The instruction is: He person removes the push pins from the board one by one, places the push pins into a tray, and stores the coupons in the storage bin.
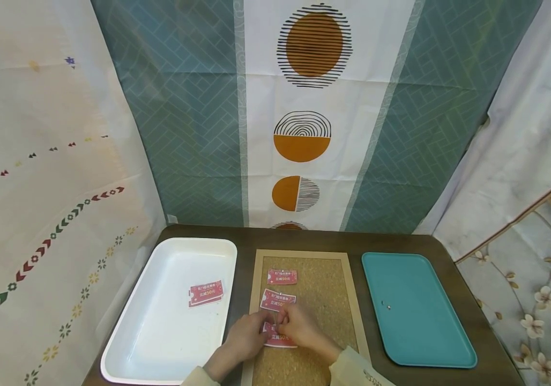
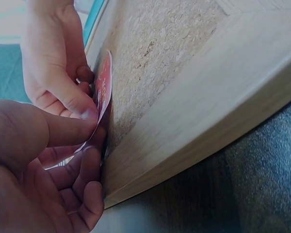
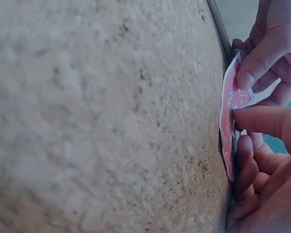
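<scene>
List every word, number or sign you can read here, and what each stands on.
"立减50元": top coupon on the corkboard.
"立减50": middle coupon, its end covered by the right hand.
"立减50元": lowest coupon.
"立减50元": upper coupon in the white tray.
Smaller line on the coupons, apparently "无门槛优惠券": too small to be sure.
Right sleeve lettering: unreadable.

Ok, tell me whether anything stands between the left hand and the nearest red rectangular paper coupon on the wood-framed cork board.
Nothing visible does: the left hand pinches that coupon directly, and the right hand touches it too.
</scene>
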The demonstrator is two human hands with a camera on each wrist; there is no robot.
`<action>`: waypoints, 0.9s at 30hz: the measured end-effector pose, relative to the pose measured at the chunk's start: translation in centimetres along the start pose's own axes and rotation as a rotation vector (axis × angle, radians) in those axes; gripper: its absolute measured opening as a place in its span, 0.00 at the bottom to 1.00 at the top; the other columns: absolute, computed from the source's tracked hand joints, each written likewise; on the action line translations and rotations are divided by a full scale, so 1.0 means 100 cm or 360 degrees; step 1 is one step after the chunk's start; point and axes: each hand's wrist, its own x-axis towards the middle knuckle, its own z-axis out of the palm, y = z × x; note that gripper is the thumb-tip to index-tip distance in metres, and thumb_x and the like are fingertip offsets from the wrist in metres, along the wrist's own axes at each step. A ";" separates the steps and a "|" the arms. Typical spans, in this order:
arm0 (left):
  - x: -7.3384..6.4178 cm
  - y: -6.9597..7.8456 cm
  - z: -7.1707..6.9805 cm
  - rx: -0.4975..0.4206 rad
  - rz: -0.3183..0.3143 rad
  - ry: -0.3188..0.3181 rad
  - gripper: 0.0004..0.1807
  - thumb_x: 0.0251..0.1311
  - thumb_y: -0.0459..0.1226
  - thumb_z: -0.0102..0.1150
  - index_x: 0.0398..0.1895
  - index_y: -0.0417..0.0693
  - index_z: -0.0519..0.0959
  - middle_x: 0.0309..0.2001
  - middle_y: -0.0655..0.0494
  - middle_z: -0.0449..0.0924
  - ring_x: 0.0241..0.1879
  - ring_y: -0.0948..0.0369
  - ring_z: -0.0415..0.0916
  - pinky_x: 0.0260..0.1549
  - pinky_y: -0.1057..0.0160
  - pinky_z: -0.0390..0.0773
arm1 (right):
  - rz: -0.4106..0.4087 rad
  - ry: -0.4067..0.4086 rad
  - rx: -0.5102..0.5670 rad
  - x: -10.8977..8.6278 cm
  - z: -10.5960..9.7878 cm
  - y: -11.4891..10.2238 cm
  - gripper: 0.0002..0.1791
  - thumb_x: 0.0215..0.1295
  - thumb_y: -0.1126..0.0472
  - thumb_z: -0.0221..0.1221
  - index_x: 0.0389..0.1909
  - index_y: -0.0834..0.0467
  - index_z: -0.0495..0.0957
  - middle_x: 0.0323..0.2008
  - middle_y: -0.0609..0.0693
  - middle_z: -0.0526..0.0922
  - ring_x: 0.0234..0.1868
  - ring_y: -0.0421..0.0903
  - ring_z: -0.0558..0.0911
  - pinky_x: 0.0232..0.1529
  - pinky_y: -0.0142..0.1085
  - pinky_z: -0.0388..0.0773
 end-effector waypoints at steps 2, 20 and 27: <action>0.000 0.000 0.000 0.0004 0.0005 0.0004 0.12 0.59 0.33 0.70 0.47 0.49 0.85 0.23 0.65 0.71 0.22 0.67 0.65 0.22 0.64 0.65 | -0.0015 0.0001 0.0002 0.000 0.000 0.000 0.12 0.61 0.67 0.71 0.26 0.50 0.79 0.19 0.40 0.76 0.19 0.34 0.71 0.18 0.28 0.64; -0.002 0.000 0.001 -0.0011 0.0016 0.0024 0.14 0.59 0.32 0.70 0.48 0.49 0.85 0.23 0.66 0.70 0.22 0.67 0.65 0.21 0.64 0.65 | -0.0130 0.0027 -0.0057 0.001 0.001 0.008 0.08 0.62 0.66 0.70 0.31 0.51 0.83 0.19 0.38 0.75 0.19 0.32 0.70 0.19 0.28 0.63; -0.001 0.000 0.000 -0.0012 0.0035 0.0042 0.14 0.57 0.31 0.71 0.47 0.49 0.85 0.23 0.66 0.71 0.21 0.67 0.65 0.20 0.65 0.64 | -0.0228 0.0047 -0.0126 -0.001 0.000 0.006 0.09 0.61 0.67 0.70 0.27 0.51 0.83 0.20 0.36 0.76 0.20 0.31 0.70 0.21 0.27 0.66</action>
